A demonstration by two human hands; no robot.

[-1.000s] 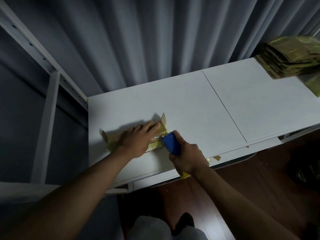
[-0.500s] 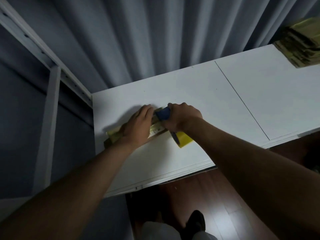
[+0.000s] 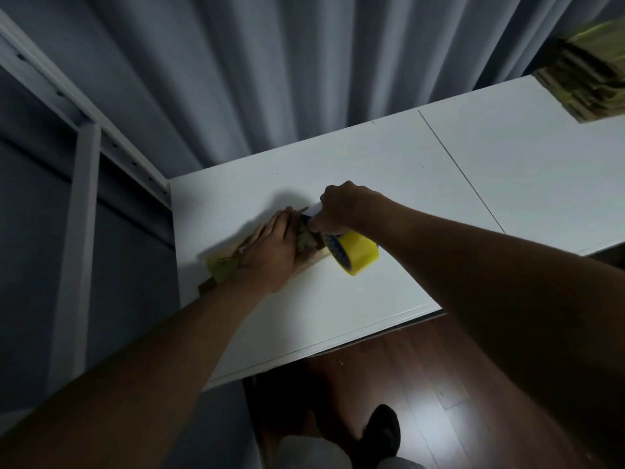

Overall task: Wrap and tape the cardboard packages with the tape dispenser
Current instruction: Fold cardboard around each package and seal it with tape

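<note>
A dark shoe [image 3: 382, 431] stands on the wooden floor [image 3: 422, 374] below the white counter [image 3: 338, 309]. On the counter's left part, the left hand [image 3: 270, 252] lies flat with straight fingers, pressing down a flat cardboard package [image 3: 220, 265]. Just beside it, the right hand [image 3: 341, 208] grips the blue tape dispenser [image 3: 334, 247], whose yellow tape roll [image 3: 360, 253] sits against the package's right end. Far right, a stack of taped packages [image 3: 588, 72] rests at the counter's back, before grey curtains [image 3: 304, 69].
</note>
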